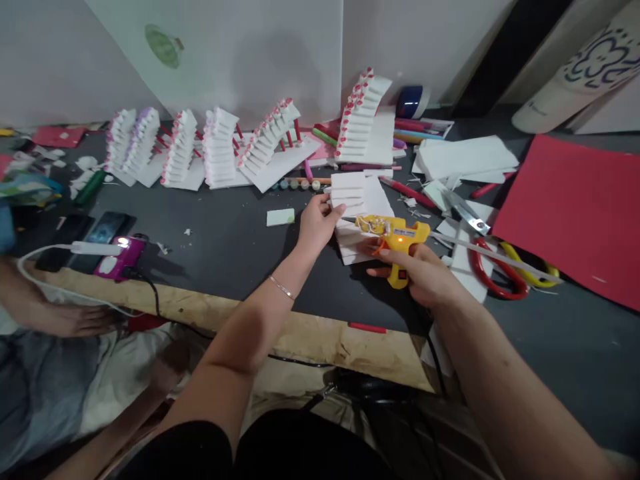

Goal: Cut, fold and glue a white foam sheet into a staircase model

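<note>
Head view, right hand (pixel 429 272) gripped a yellow glue gun (pixel 400 233), left hand (pixel 317 224) held white paper steps (pixel 349 189) left of the gun, scissors (pixel 481 227) lay right of it.

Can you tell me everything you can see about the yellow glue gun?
The glue gun looks like plastic, with an orange trigger, a glowing orange light and a dark switch on its handle. Pale, messy strands cling around its front. A long, cloudy stick pokes out the back. The right hand grips its handle. It's held sideways, nose pointing left towards the white card; I can't tell whether the tip touches it.
</note>
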`<state>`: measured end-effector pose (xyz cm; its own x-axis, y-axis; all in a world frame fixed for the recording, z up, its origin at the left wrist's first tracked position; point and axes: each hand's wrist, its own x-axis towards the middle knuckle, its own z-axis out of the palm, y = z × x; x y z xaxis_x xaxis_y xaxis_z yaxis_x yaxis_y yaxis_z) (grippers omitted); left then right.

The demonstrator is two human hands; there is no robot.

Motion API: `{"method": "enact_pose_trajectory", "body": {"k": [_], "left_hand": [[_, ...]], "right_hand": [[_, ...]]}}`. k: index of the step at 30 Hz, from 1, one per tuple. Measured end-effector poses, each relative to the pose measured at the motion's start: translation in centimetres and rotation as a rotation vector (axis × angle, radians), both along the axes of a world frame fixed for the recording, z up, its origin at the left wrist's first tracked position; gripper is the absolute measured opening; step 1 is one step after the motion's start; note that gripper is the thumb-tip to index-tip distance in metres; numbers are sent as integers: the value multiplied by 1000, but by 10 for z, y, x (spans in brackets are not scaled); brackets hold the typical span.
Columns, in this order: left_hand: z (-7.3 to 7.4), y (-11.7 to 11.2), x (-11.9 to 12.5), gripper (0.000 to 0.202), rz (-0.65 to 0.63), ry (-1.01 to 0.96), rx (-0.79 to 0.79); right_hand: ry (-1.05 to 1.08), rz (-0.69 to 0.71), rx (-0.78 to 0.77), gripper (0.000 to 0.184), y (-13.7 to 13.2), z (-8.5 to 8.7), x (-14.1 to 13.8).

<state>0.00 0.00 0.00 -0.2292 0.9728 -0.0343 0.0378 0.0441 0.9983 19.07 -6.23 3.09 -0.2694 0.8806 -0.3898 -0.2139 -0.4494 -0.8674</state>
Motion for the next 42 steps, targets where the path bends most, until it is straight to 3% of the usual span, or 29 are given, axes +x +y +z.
{"method": "enact_pose_trajectory", "body": {"k": [20, 28, 36, 39, 42], "left_hand": [[-2, 0, -7, 22, 34, 17, -2], [0, -2, -11, 27, 4, 112, -39], [1, -1, -17, 26, -23, 292, -21], [9, -3, -22, 24, -27, 388, -5], [21, -21, -27, 22, 13, 533, 90]], "right_hand": [[27, -11, -37, 31, -1, 1, -1], [34, -15, -28, 39, 0, -4, -2], [72, -35, -43, 31, 0, -3, -4], [78, -36, -49, 32, 0, -3, -4], [92, -36, -59, 34, 0, -2, -4]]}}
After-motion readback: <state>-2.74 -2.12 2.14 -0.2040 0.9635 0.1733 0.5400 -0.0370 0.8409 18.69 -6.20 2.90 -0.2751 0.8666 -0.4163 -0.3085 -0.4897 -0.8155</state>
